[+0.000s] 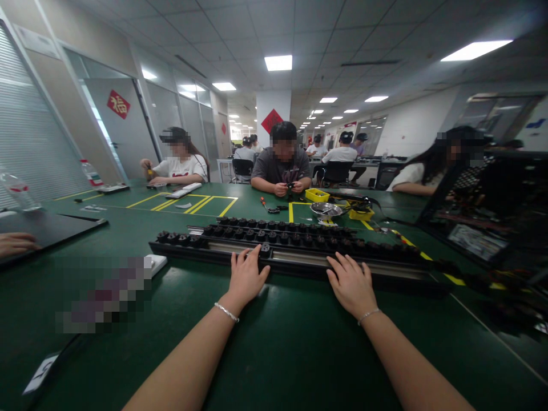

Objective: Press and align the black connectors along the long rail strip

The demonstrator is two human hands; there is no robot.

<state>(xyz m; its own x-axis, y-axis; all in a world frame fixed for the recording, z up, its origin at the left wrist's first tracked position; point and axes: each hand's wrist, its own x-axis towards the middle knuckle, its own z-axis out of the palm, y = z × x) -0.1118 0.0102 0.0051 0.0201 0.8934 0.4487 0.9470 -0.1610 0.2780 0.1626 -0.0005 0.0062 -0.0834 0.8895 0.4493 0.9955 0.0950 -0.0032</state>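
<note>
A long black rail [299, 266] with a pale channel along its top lies across the table in front of me. My left hand [248, 278] rests on its near edge, fingers spread, the fingertips beside a small black block with a round face [265, 249] in the channel. Further right, my right hand [351, 283] lies on the same edge with its fingers apart. Several similar black pieces [172, 237] sit at the rail's left end. Behind it stand rows of more such black pieces [261, 234], close together.
Beyond the rows are a metal bowl [326, 210], a yellow bin [317, 196] and an orange-handled tool [262, 201]. A white bar [158, 265] lies to the left, partly blurred out. A dark panel [479, 211] stands at right. Co-workers sit around the green table [295, 348].
</note>
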